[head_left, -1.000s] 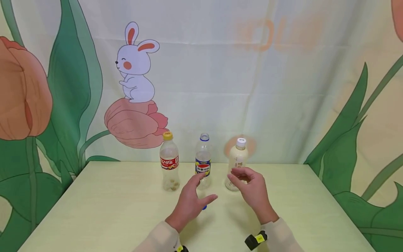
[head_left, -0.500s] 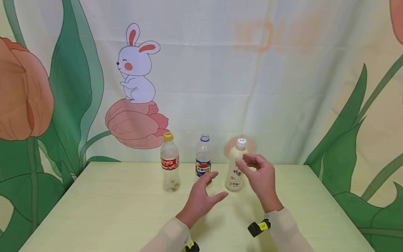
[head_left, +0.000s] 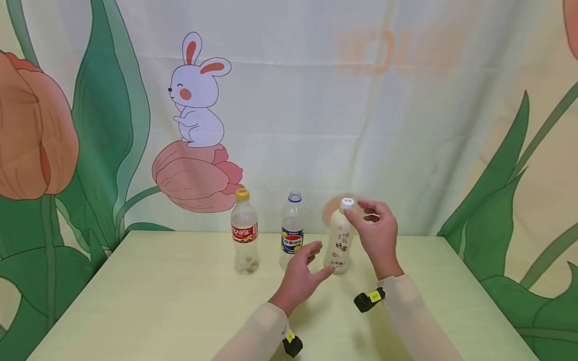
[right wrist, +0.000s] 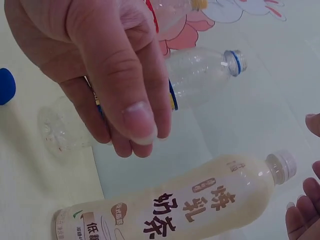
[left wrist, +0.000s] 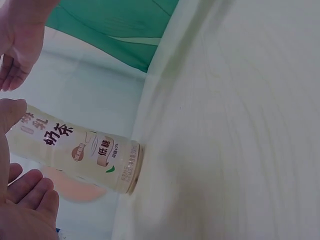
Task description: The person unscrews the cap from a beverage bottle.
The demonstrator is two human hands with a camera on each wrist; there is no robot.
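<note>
A milk tea bottle [head_left: 339, 243] with a white cap [head_left: 347, 203] stands upright on the table. My right hand [head_left: 378, 231] is raised beside that cap, thumb and fingers spread; in the right wrist view a gap separates its fingers [right wrist: 305, 212] from the cap. Lower down, my left hand [head_left: 303, 276] hovers near the bottle's base with its thumb and fingers apart, holding nothing. In the left wrist view the bottle appears between its thumb and fingers. Behind the left hand is an uncapped Pepsi bottle [head_left: 292, 240] with a blue neck ring.
To the left stands a cola bottle [head_left: 244, 234] with a red label and yellow cap. A loose blue cap [right wrist: 6, 86] lies on the table, hidden in the head view. Behind the table [head_left: 149, 301] hangs a printed cloth [head_left: 280, 115] with a rabbit and tulips.
My right hand has risen along the milk tea bottle to cap height, its fingers parting. The left hand has moved right, from in front of the Pepsi bottle towards the milk tea bottle.
</note>
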